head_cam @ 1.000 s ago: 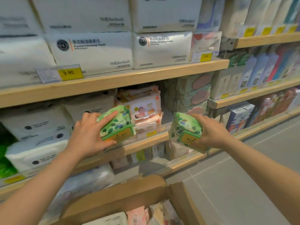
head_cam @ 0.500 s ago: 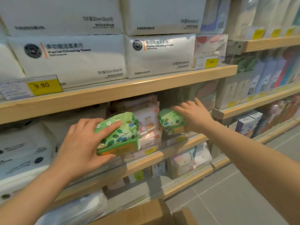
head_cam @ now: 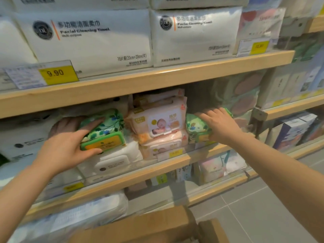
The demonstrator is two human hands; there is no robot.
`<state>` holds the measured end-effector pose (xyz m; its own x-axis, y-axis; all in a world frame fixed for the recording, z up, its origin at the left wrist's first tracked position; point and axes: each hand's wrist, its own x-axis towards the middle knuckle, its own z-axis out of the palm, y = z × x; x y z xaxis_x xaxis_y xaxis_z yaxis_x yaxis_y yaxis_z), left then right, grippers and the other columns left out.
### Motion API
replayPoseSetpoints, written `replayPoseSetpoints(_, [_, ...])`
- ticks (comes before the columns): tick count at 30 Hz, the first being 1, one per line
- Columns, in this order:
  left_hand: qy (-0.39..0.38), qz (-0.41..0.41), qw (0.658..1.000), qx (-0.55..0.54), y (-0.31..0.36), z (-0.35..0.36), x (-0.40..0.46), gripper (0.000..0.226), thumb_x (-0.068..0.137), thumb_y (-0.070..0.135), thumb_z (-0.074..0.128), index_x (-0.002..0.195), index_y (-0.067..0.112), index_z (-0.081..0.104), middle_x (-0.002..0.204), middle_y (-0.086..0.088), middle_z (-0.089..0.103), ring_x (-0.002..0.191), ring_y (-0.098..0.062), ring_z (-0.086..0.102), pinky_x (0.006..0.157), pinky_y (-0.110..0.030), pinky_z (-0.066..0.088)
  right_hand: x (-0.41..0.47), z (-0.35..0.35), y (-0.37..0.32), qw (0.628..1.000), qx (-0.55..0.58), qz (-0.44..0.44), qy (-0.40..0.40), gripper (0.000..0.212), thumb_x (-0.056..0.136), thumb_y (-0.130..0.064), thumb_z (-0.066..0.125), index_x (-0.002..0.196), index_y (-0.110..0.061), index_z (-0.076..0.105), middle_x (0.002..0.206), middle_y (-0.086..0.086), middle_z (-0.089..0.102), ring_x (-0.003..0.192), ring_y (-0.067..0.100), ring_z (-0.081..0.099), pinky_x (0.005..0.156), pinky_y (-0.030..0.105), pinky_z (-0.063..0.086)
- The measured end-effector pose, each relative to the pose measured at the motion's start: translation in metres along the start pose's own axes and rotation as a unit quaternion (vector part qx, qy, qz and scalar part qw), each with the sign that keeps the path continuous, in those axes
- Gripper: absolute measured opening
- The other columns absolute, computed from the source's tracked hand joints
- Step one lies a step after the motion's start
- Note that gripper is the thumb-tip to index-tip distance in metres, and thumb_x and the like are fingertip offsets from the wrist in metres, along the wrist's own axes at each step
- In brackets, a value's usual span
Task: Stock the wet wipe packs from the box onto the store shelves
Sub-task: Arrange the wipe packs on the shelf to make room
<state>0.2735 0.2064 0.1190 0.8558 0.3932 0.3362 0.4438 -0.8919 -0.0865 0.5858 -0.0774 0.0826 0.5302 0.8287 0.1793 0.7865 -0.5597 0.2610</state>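
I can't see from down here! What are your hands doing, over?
Left hand grips green leaf-print wipe pack. Right hand pushes second green pack onto wooden shelf. Pink baby-wipe stack sits between.

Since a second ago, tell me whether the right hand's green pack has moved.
Yes. The green pack in the right hand went from in front of the shelf edge up and in, beside the pink pack stack.
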Motion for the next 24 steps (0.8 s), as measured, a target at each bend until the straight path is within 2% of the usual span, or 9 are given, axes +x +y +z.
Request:
replayPoseSetpoints(2, [-0.049, 0.017, 0.999, 0.004, -0.002, -0.004, 0.011, 0.088, 0.068, 0.064, 0.066, 0.131, 0.069, 0.006, 0.118, -0.01, 0.055, 0.102, -0.034, 0.054, 0.069, -0.037, 0.041, 0.001, -0.004, 0.001, 1.0, 0.001, -0.002, -0.013, 0.086, 0.078, -0.02, 0.068, 0.148, -0.027, 0.018, 0.142, 0.003, 0.039, 0.133, 0.024, 0.032, 0.111, 0.036, 0.021])
replayPoseSetpoints(4, [-0.049, 0.02, 0.999, 0.003, -0.004, -0.003, 0.014, 0.096, 0.068, 0.061, 0.069, 0.127, 0.073, -0.006, 0.122, -0.009, 0.051, 0.106, -0.032, 0.05, 0.073, -0.037, 0.04, 0.002, -0.011, 0.001, 1.0, 0.003, -0.007, -0.017, 0.086, 0.079, -0.016, 0.067, 0.149, -0.027, 0.018, 0.144, 0.004, 0.039, 0.134, 0.024, 0.031, 0.111, 0.035, 0.021])
replayPoseSetpoints(7, [-0.014, 0.036, 0.999, 0.014, -0.008, 0.002, 0.016, 0.093, 0.063, 0.073, 0.059, 0.134, 0.066, 0.0, 0.125, -0.012, 0.05, 0.11, -0.035, 0.047, 0.085, -0.046, 0.045, 0.005, -0.016, -0.003, 0.999, 0.03, -0.004, -0.038, 0.083, 0.081, -0.009, 0.064, 0.149, -0.025, 0.02, 0.142, 0.006, 0.043, 0.131, 0.025, 0.036, 0.107, 0.034, 0.028])
replayPoseSetpoints(10, [0.002, 0.032, 0.999, 0.028, -0.008, 0.007, 0.019, 0.095, 0.054, 0.081, 0.045, 0.139, 0.06, 0.007, 0.124, -0.014, 0.053, 0.105, -0.038, 0.05, 0.085, -0.052, 0.047, 0.015, -0.01, -0.004, 0.997, 0.046, -0.015, -0.064, 0.077, 0.085, -0.013, 0.061, 0.149, -0.021, 0.019, 0.147, 0.007, 0.038, 0.136, 0.024, 0.032, 0.109, 0.034, 0.025])
replayPoseSetpoints(12, [0.008, 0.017, 0.999, 0.028, -0.007, 0.009, 0.02, 0.097, 0.052, 0.085, 0.042, 0.138, 0.061, 0.006, 0.122, -0.015, 0.054, 0.105, -0.038, 0.051, 0.084, -0.052, 0.046, 0.024, -0.005, -0.002, 0.995, 0.042, -0.027, -0.081, 0.079, 0.086, -0.018, 0.06, 0.151, -0.024, 0.015, 0.155, 0.003, 0.024, 0.143, 0.022, 0.019, 0.116, 0.037, 0.014])
replayPoseSetpoints(14, [0.02, 0.019, 0.999, 0.024, -0.005, 0.01, 0.019, 0.094, 0.052, 0.086, 0.041, 0.137, 0.063, 0.006, 0.119, -0.016, 0.055, 0.103, -0.039, 0.051, 0.082, -0.052, 0.047, 0.03, -0.003, 0.0, 0.993, 0.034, -0.028, -0.105, 0.08, 0.087, -0.017, 0.059, 0.151, -0.025, 0.013, 0.157, 0.001, 0.02, 0.144, 0.021, 0.018, 0.117, 0.037, 0.009])
replayPoseSetpoints(19, [0.031, 0.019, 0.999, 0.017, -0.006, 0.013, 0.019, 0.092, 0.054, 0.085, 0.042, 0.137, 0.062, 0.009, 0.124, -0.014, 0.054, 0.106, -0.039, 0.051, 0.085, -0.053, 0.046, 0.033, 0.0, -0.004, 0.997, 0.016, -0.035, -0.071, 0.077, 0.086, -0.005, 0.054, 0.15, -0.024, 0.015, 0.153, 0.002, 0.026, 0.139, 0.022, 0.025, 0.115, 0.034, 0.015])
replayPoseSetpoints(22, [0.033, 0.019, 0.999, 0.003, -0.009, 0.014, 0.02, 0.093, 0.053, 0.086, 0.043, 0.137, 0.063, 0.01, 0.128, -0.014, 0.052, 0.109, -0.04, 0.05, 0.088, -0.054, 0.046, 0.025, -0.004, -0.008, 0.994, 0.038, -0.027, -0.098, 0.076, 0.086, -0.002, 0.052, 0.15, -0.02, 0.016, 0.152, 0.005, 0.03, 0.135, 0.022, 0.032, 0.107, 0.027, 0.024])
replayPoseSetpoints(24, [0.027, 0.015, 1.0, 0.002, -0.011, 0.018, 0.02, 0.093, 0.053, 0.087, 0.043, 0.137, 0.063, 0.011, 0.128, -0.013, 0.052, 0.109, -0.039, 0.05, 0.087, -0.055, 0.046, 0.025, -0.016, -0.009, 0.986, 0.066, -0.007, -0.15, 0.067, 0.089, -0.005, 0.053, 0.148, -0.015, 0.023, 0.147, 0.006, 0.037, 0.122, 0.019, 0.041, 0.09, 0.019, 0.029])
